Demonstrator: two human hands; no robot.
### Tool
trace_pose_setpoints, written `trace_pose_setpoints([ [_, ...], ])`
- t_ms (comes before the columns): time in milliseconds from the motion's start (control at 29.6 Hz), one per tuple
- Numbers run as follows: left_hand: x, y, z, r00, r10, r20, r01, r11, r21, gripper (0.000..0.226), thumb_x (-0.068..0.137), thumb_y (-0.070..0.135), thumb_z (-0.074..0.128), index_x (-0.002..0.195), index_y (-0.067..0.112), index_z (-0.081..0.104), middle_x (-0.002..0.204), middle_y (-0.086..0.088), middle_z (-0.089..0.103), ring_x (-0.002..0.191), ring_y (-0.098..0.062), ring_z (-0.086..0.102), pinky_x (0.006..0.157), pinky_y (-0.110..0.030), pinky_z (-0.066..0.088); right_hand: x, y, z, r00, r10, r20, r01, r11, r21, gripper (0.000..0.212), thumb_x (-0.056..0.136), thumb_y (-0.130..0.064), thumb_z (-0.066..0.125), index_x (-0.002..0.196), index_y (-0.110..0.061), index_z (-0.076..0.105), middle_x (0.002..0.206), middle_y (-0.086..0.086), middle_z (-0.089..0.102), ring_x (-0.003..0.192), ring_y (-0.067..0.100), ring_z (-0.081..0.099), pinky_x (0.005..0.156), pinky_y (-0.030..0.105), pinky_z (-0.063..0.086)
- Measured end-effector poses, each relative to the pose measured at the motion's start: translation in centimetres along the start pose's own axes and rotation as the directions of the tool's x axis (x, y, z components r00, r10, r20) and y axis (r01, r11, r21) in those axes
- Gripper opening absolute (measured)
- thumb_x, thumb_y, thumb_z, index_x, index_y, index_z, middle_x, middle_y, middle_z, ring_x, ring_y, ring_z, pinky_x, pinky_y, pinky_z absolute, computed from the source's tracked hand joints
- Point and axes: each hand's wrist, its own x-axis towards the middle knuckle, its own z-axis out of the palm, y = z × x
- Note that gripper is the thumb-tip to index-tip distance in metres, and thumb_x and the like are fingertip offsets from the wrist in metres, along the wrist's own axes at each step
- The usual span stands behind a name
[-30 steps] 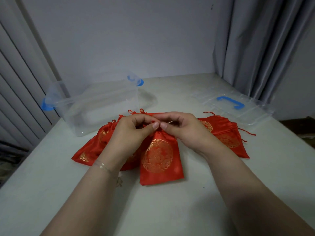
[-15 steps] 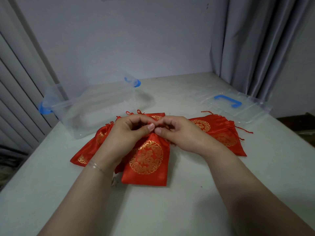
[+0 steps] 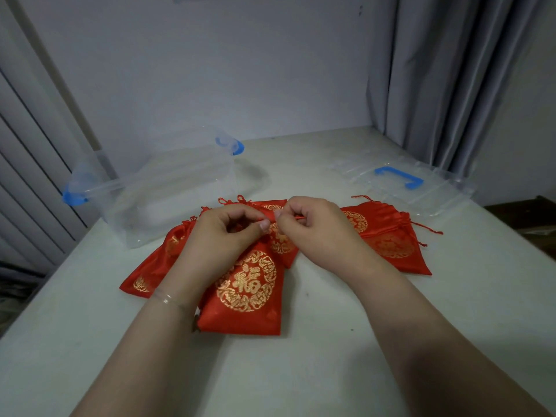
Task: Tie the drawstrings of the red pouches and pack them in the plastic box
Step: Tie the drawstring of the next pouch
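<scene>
A red pouch (image 3: 245, 291) with a gold round emblem lies in front of me on the white table (image 3: 331, 356). My left hand (image 3: 222, 236) and my right hand (image 3: 313, 227) meet at its gathered top, each pinching a thin red drawstring (image 3: 298, 217) between thumb and forefinger. Several more red pouches lie behind: one to the left (image 3: 150, 272), one under my hands (image 3: 282, 245) and one to the right (image 3: 391, 239). The clear plastic box (image 3: 168, 191) with blue latches stands open at the back left.
The box's clear lid (image 3: 421, 188) with a blue handle lies flat at the back right. A grey curtain (image 3: 451, 70) hangs beyond it. The table's left edge runs close to a slatted wall (image 3: 30, 176).
The front pouch has slid toward me and to the left. My hands have drawn slightly apart, and a short piece of drawstring now shows by my right fingers.
</scene>
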Motion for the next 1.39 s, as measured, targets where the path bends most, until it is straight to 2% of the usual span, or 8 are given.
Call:
trace_pose_setpoints([
  [135,0.1,-0.3,-0.1,0.998,0.001,0.063,0.003,0.998,-0.062,0.008,0.087,0.015,0.066,0.080,0.017,0.070,0.077,-0.021,0.060,0.072,-0.020,0.051,0.069,-0.035,0.041,0.1,-0.2,-0.2,0.996,0.021,0.082,-0.030,0.993,0.111,0.027,0.091,-0.033,0.057,0.070,-0.017,0.062,0.049,-0.010,0.047,0.044,0.003,0.039,0.052,0.026,0.033],
  [338,0.0,-0.2,0.0,0.990,-0.114,0.081,0.134,0.942,-0.308,0.009,0.077,0.016,0.073,0.081,0.008,0.071,0.083,-0.019,0.066,0.082,-0.026,0.059,0.081,-0.040,0.046,0.2,-0.2,0.5,0.992,0.024,0.123,-0.059,0.956,0.286,0.023,0.094,-0.028,0.055,0.071,-0.026,0.061,0.057,-0.009,0.057,0.053,0.004,0.053,0.060,0.033,0.050],
  [676,0.4,-0.1,-0.5,0.978,-0.209,0.026,0.201,0.886,-0.417,0.012,0.059,0.013,0.076,0.071,0.015,0.076,0.076,-0.008,0.070,0.075,-0.019,0.063,0.077,-0.030,0.050,0.2,-0.2,-0.4,0.987,-0.035,0.157,0.007,0.985,0.175,0.022,0.092,-0.024,0.057,0.073,-0.016,0.066,0.070,-0.011,0.062,0.069,-0.002,0.055,0.071,0.021,0.043],
  [845,0.2,-0.2,-0.3,0.998,-0.063,0.024,0.067,0.971,-0.231,0.020,0.075,-0.001,0.073,0.073,0.019,0.073,0.077,-0.005,0.070,0.075,-0.013,0.063,0.071,-0.024,0.051,0.3,0.0,-0.7,0.987,0.027,0.158,-0.049,0.989,0.139,0.020,0.087,-0.026,0.062,0.071,-0.013,0.064,0.064,-0.006,0.058,0.060,0.007,0.050,0.062,0.030,0.043],
  [913,0.1,-0.2,-0.3,0.999,-0.007,0.040,0.015,0.979,-0.201,0.020,0.078,-0.005,0.071,0.078,0.015,0.069,0.075,0.000,0.066,0.073,-0.010,0.061,0.070,-0.021,0.051,0.4,-0.2,-1.1,0.997,0.038,0.070,-0.054,0.969,0.242,0.011,0.090,-0.024,0.060,0.083,-0.018,0.066,0.066,-0.008,0.056,0.056,0.009,0.048,0.055,0.025,0.041],
  [1014,-0.1,0.1,-0.1,0.999,0.036,0.039,-0.028,0.979,-0.202,0.020,0.078,-0.008,0.069,0.083,0.010,0.065,0.077,-0.002,0.063,0.075,-0.012,0.060,0.073,-0.022,0.052,0.4,-0.2,-1.3,0.979,0.054,0.196,-0.106,0.958,0.265,0.016,0.095,-0.018,0.053,0.102,-0.020,0.067,0.065,-0.005,0.056,0.054,0.005,0.050,0.050,0.014,0.041],
  [1217,-0.2,-0.1,0.5,0.993,0.081,-0.089,-0.079,0.997,0.023,0.026,0.080,-0.003,0.068,0.092,0.020,0.070,0.082,0.001,0.069,0.072,-0.009,0.065,0.070,-0.021,0.053,0.4,0.1,-0.1,0.968,0.113,0.223,-0.175,0.943,0.284,0.012,0.089,-0.012,0.063,0.080,-0.020,0.065,0.070,0.002,0.063,0.061,0.010,0.060,0.069,0.032,0.054],
  [1386,-0.2,-0.7,0.8,0.968,0.160,-0.194,-0.085,0.935,0.344,0.019,0.080,0.010,0.069,0.088,0.027,0.073,0.079,0.022,0.066,0.077,0.005,0.063,0.070,-0.005,0.044,0.0,-0.1,0.8,0.992,0.020,0.123,-0.034,0.993,0.110,0.010,0.085,-0.017,0.067,0.079,-0.025,0.066,0.077,-0.014,0.064,0.075,0.002,0.060,0.074,0.021,0.048],
])
